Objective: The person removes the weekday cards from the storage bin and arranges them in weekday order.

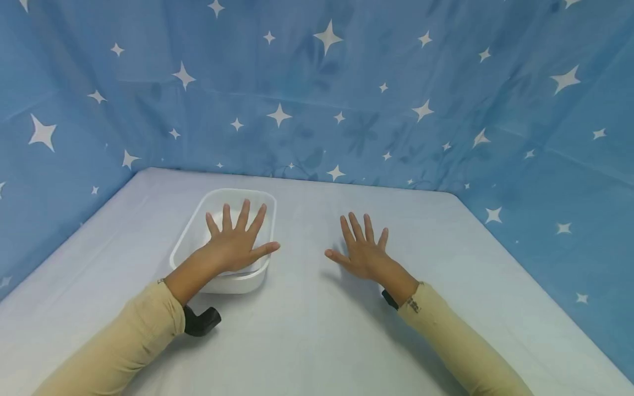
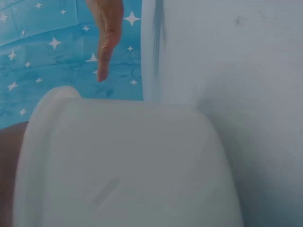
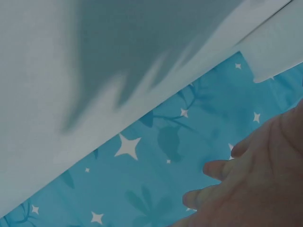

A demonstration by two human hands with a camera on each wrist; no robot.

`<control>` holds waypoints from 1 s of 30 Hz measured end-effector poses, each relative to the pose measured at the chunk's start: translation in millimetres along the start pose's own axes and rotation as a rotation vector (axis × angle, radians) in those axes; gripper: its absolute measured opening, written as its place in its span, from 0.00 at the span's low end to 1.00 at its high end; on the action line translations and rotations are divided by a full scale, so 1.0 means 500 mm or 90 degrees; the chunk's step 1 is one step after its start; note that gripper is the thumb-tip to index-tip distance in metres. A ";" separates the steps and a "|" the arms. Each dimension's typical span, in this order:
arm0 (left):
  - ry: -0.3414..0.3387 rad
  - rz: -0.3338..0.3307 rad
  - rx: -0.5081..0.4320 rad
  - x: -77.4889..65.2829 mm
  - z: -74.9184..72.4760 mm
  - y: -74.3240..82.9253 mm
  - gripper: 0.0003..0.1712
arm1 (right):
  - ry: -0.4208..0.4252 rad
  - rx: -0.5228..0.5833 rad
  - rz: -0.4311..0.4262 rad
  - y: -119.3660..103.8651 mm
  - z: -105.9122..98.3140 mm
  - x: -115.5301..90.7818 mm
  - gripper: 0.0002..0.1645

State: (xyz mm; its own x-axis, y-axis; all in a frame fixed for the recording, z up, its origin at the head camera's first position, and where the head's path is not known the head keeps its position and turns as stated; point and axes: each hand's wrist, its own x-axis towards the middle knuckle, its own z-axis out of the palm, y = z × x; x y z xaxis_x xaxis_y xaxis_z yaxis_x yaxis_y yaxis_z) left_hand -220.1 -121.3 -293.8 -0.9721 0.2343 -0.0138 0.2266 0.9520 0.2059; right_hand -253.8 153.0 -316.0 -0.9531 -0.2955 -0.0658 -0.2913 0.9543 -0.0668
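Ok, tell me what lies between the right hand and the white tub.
In the head view, white tabletop shows between the right hand and the white tub, bare except for the thumb tip of the left hand, jutting past the tub.

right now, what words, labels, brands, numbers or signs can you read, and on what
No readable text in any view.
Dark marks by the right sleeve: too small to read.
Faint streak on the white tub: no letters visible.
Blue backdrop: only stars and plant shapes.
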 end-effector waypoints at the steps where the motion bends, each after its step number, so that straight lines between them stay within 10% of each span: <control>1: -0.001 -0.002 -0.002 -0.002 -0.003 -0.002 0.51 | -0.001 0.001 -0.004 -0.003 -0.001 0.001 0.55; 10: -0.030 -0.012 -0.108 -0.028 -0.036 -0.075 0.51 | 0.025 -0.009 -0.105 -0.036 -0.026 0.024 0.54; 19: 0.003 -0.090 -0.251 -0.031 0.006 -0.198 0.52 | -0.030 0.039 -0.190 -0.200 -0.060 0.109 0.55; 30: -0.001 -0.061 -0.359 -0.020 0.014 -0.223 0.49 | -0.117 0.112 -0.276 -0.332 -0.028 0.170 0.57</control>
State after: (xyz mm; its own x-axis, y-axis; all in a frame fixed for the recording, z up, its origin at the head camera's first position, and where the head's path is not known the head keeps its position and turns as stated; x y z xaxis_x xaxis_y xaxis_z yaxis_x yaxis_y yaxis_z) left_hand -235.2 -228.5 -323.4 -0.9864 0.1534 -0.0591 0.0698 0.7164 0.6942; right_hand -287.7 -29.8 -296.8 -0.7132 -0.6807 -0.1674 -0.6234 0.7251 -0.2925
